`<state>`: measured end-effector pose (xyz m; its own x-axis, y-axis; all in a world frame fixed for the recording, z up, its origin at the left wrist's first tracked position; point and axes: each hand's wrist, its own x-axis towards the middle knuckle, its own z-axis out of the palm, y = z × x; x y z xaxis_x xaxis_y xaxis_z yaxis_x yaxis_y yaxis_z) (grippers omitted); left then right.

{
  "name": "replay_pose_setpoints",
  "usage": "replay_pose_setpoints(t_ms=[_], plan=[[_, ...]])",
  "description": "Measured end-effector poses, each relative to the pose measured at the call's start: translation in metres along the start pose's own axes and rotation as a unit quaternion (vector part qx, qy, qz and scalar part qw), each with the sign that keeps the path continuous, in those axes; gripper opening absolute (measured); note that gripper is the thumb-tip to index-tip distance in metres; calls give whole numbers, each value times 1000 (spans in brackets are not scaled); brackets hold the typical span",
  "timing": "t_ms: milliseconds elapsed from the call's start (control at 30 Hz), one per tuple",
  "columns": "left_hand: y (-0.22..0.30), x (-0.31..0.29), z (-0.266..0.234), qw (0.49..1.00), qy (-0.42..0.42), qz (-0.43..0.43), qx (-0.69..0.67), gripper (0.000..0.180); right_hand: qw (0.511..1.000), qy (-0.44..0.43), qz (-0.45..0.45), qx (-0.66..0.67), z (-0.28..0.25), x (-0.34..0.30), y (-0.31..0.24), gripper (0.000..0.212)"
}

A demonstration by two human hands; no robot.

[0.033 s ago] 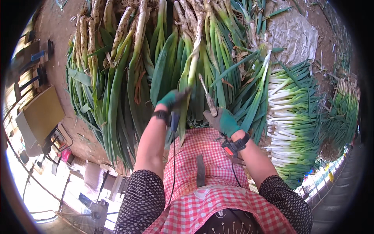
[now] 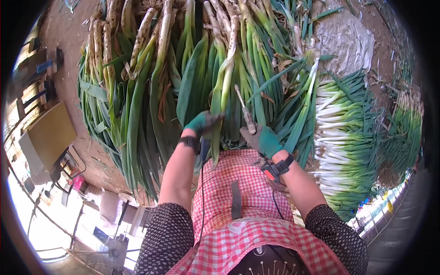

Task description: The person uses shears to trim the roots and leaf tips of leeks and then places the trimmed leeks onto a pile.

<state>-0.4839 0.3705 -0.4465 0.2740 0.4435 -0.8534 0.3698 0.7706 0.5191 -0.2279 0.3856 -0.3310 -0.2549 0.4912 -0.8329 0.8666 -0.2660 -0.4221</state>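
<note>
My left hand [image 2: 205, 122], in a green glove with dark fingers, is closed around the green part of a long green onion [image 2: 226, 85]. That onion's pale, soil-marked base points away from me, and its leaves hang down toward my apron. In my right glove [image 2: 263, 139], the fingers wrap the handle of a slim tool [image 2: 245, 110] with a narrow metal shaft. Its tip points up and to the left, just right of the held onion and apart from it. A broad heap of untrimmed green onions [image 2: 137, 110] lies in front of both hands.
To the right, a row of green onions with clean white stems [image 2: 330, 137] is stacked, with a crumpled whitish sheet [image 2: 346, 41] beyond it. More onions [image 2: 405, 119] lie farther right. A tan-topped piece of furniture [image 2: 50, 135] stands left. A dark cord [image 2: 201, 201] runs down over my checked apron.
My left hand has shifted very slightly along the onion. The tool in my right hand has barely moved.
</note>
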Motion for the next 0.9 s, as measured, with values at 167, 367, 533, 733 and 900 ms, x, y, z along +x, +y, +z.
replay_pose_setpoints(t_ms=[167, 367, 533, 733, 900], plan=[[-13, -29, 19, 987, 39, 30, -152, 43, 970, 66, -171, -160, 38, -20, 11, 20], [44, -13, 21, 969, 141, 61, -195, 53, 965, 175, -127, -149, 53, -34, 11, 21], [66, -21, 32, 956, 68, -56, -280, 45, 984, 178, 15, -17, 33, -37, 12, 32], [74, -34, 38, 959, 65, 32, -274, 48, 985, 158, 54, -43, 28, -55, 5, 35], [64, -28, 39, 953, 80, 16, -290, 47, 987, 152, 60, 6, 9, -22, 1, 40]])
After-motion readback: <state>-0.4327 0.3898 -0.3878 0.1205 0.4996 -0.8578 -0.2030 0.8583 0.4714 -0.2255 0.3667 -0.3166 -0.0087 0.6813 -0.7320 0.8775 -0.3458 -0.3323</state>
